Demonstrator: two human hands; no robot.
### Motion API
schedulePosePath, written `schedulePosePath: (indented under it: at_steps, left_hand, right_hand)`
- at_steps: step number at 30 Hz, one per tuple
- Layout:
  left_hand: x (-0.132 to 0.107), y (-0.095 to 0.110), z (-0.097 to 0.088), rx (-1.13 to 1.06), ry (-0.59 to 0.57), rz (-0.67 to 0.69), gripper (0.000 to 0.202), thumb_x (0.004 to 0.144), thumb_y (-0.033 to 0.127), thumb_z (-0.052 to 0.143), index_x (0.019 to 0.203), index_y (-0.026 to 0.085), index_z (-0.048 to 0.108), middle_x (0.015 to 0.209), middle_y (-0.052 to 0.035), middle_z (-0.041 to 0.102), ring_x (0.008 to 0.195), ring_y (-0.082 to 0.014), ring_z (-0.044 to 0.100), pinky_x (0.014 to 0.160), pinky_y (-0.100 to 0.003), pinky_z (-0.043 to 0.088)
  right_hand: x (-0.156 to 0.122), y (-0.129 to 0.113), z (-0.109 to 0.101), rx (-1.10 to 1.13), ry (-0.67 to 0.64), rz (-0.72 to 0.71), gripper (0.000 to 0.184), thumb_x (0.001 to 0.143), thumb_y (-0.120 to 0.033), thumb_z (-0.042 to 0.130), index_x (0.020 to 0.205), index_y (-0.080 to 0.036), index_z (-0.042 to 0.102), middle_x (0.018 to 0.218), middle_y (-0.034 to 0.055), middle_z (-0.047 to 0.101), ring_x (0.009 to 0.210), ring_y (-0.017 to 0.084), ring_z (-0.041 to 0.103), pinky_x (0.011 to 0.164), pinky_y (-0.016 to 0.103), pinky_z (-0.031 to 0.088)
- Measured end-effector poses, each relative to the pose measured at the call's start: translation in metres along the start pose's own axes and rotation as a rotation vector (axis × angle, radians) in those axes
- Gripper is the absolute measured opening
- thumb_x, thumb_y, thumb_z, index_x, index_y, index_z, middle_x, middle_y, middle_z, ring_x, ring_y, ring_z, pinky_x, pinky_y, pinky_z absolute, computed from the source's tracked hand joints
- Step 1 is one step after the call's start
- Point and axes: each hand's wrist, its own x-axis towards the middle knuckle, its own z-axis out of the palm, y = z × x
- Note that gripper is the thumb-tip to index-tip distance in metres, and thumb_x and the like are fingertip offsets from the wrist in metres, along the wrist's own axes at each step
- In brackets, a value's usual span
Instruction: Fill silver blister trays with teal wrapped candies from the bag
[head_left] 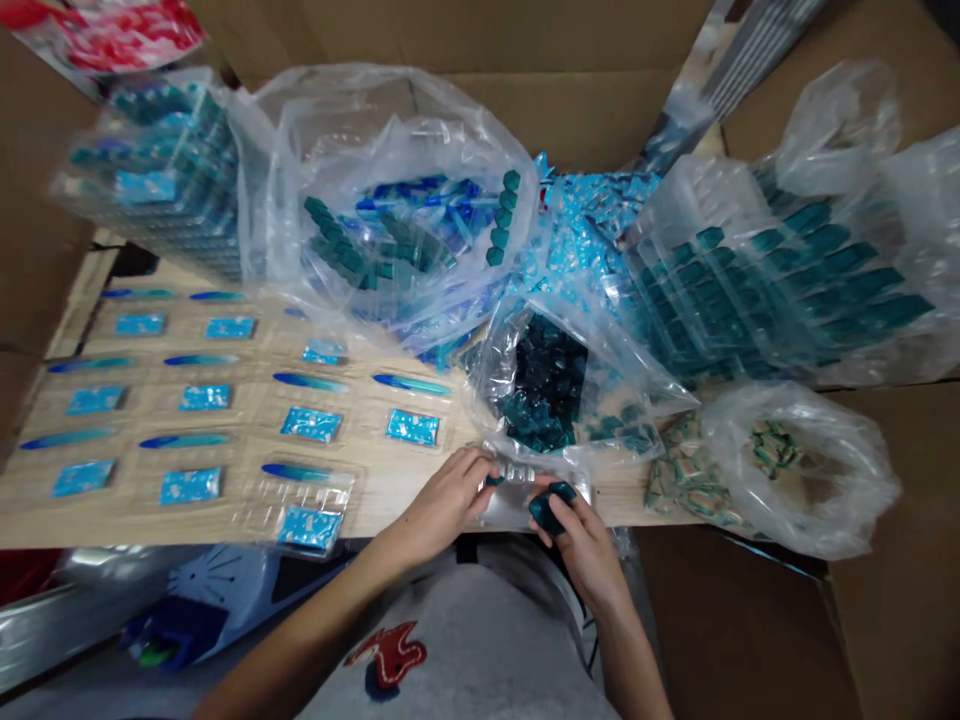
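At the table's front edge, my left hand (457, 492) pinches a small dark teal piece, mostly hidden by the fingertips. Beside it, my right hand (581, 540) is closed around a larger dark teal faceted piece (550, 510); whether it is one or a few pieces I cannot tell. Between and under both hands lies a clear plastic tray (517, 474) with moulded hollows. Just beyond them, an open clear bag (611, 375) holds many dark teal pieces (544, 395).
To the left, clear trays hold blue pen-like sticks (307, 382) and blue patterned packets (311, 424). Stacked filled trays (172, 190) stand far left. A large plastic bag (390, 110), loose blue packets (585, 220), bagged teal pieces (825, 260) and a bag of small packets (817, 500) surround the table.
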Motion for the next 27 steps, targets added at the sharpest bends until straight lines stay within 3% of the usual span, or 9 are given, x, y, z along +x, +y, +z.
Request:
schedulePosePath:
  at_steps: [6, 11, 16, 20, 23, 27]
  left_hand:
    - [0.002, 0.009, -0.013, -0.449, -0.105, -0.204, 0.009, 0.085, 0.021, 0.055, 0.081, 0.020, 0.047, 0.085, 0.0011, 0.052, 0.080, -0.0150, 0.051, 0.074, -0.027, 0.042]
    - [-0.004, 0.014, -0.009, -0.746, -0.248, -0.372, 0.015, 0.081, 0.028, 0.061, 0.082, 0.020, 0.048, 0.082, 0.0040, 0.049, 0.079, -0.0129, 0.048, 0.075, -0.024, 0.038]
    - [-0.009, 0.014, -0.008, -0.865, -0.280, -0.365, 0.020, 0.076, 0.028, 0.066, 0.082, 0.019, 0.049, 0.079, 0.0050, 0.045, 0.075, -0.0114, 0.045, 0.072, -0.024, 0.036]
    - [-0.016, 0.013, -0.014, -0.953, -0.361, -0.345, 0.024, 0.078, 0.030, 0.066, 0.095, 0.019, 0.054, 0.087, 0.0017, 0.052, 0.075, -0.0116, 0.049, 0.070, -0.024, 0.038]
    - [-0.019, 0.012, -0.012, -0.894, -0.286, -0.358, 0.017, 0.081, 0.029, 0.063, 0.093, 0.019, 0.056, 0.088, 0.0002, 0.057, 0.080, -0.0134, 0.054, 0.073, -0.025, 0.042]
    - [-0.013, 0.006, 0.000, -0.552, -0.058, -0.299, 0.007, 0.086, 0.022, 0.056, 0.093, 0.019, 0.057, 0.086, 0.0008, 0.060, 0.081, -0.0139, 0.058, 0.074, -0.025, 0.045]
  right_hand:
    - [0.001, -0.002, 0.004, -0.232, -0.128, -0.041, 0.035, 0.073, -0.045, 0.072, 0.099, -0.021, 0.068, 0.082, 0.0007, 0.063, 0.062, 0.012, 0.057, 0.053, 0.022, 0.043]
    - [0.004, -0.001, 0.015, -0.423, -0.194, -0.071, 0.033, 0.073, -0.046, 0.069, 0.093, -0.020, 0.066, 0.085, 0.0021, 0.065, 0.066, 0.015, 0.057, 0.061, 0.027, 0.049]
    - [0.002, -0.003, 0.017, -0.459, -0.244, -0.080, 0.022, 0.071, -0.038, 0.071, 0.081, -0.020, 0.064, 0.074, -0.0009, 0.063, 0.064, 0.014, 0.056, 0.065, 0.027, 0.046]
    - [-0.004, -0.002, 0.017, -0.478, -0.282, -0.113, 0.021, 0.068, -0.037, 0.073, 0.072, -0.020, 0.061, 0.074, -0.0008, 0.064, 0.071, 0.016, 0.059, 0.070, 0.028, 0.045]
    - [-0.005, 0.003, 0.020, -0.452, -0.226, -0.070, 0.025, 0.066, -0.040, 0.075, 0.068, -0.020, 0.060, 0.069, -0.0020, 0.061, 0.066, 0.014, 0.056, 0.065, 0.026, 0.045]
    - [-0.005, 0.009, 0.022, -0.412, -0.134, -0.021, 0.032, 0.071, -0.050, 0.068, 0.075, -0.019, 0.060, 0.066, -0.0027, 0.054, 0.055, 0.012, 0.049, 0.050, 0.023, 0.043]
